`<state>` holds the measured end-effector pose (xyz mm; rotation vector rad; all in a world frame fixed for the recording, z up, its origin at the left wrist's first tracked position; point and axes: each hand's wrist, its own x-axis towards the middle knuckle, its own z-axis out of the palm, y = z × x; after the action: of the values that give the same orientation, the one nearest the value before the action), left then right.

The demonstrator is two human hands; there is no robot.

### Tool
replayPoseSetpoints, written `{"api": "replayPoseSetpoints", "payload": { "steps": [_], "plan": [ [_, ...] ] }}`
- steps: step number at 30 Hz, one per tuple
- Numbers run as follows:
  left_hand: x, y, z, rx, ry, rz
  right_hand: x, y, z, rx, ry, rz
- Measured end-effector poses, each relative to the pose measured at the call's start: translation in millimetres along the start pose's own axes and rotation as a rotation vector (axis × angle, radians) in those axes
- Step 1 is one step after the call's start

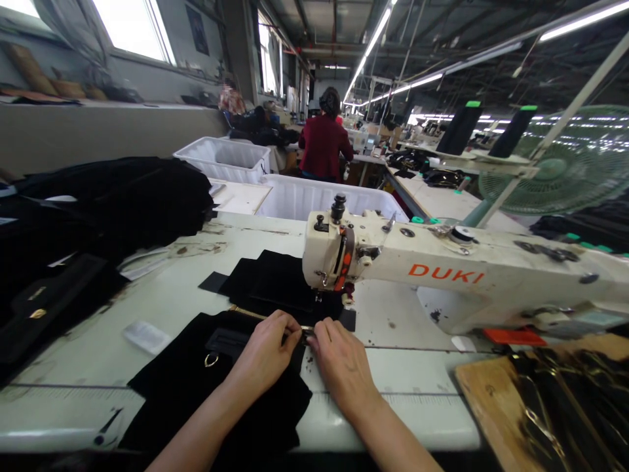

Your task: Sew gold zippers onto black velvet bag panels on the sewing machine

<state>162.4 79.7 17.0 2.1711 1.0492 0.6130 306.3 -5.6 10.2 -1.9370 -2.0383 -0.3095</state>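
Observation:
Black fabric panels (196,380) lie on the sewing table in front of the machine, joined along a gold zipper (248,313). Fingers of my left hand (270,351) pinch the zipper near its right end. Close beside it, my right hand (339,357) has its fingertips closed at the same end of the zipper; what exactly they grip is partly hidden. A black tab with a gold ring (211,359) is on the near panel. Just beyond my hands stands the head of the white sewing machine (327,255), over the far black panel (268,282).
A black fabric pile (108,196) and a black piece with gold hardware (44,308) lie at left. A cardboard sheet (486,393) bearing zippered pieces is at right. White bins (314,196) stand behind the table. Farther off, a person in dark red (324,144) sits facing away.

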Motion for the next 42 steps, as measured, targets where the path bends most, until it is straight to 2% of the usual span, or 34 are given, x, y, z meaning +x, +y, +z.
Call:
{"api": "replayPoseSetpoints", "payload": {
  "steps": [8, 24, 32, 38, 42],
  "plan": [
    [-1, 1, 2, -0.011, 0.008, -0.019, 0, 1, 5, 0.001, 0.000, 0.000],
    [-2, -2, 4, -0.026, 0.010, 0.015, -1, -3, 5, 0.033, 0.000, 0.094],
    [-2, -4, 6, 0.018, -0.002, 0.026, 1, -4, 8, 0.005, -0.020, 0.055],
    [-1, 0, 15, 0.100, -0.006, 0.016, 2, -4, 0, 0.002, -0.079, -0.005],
    [3, -2, 2, 0.099, -0.033, 0.043, 4, -3, -5, 0.014, -0.111, -0.014]
  ]
}}
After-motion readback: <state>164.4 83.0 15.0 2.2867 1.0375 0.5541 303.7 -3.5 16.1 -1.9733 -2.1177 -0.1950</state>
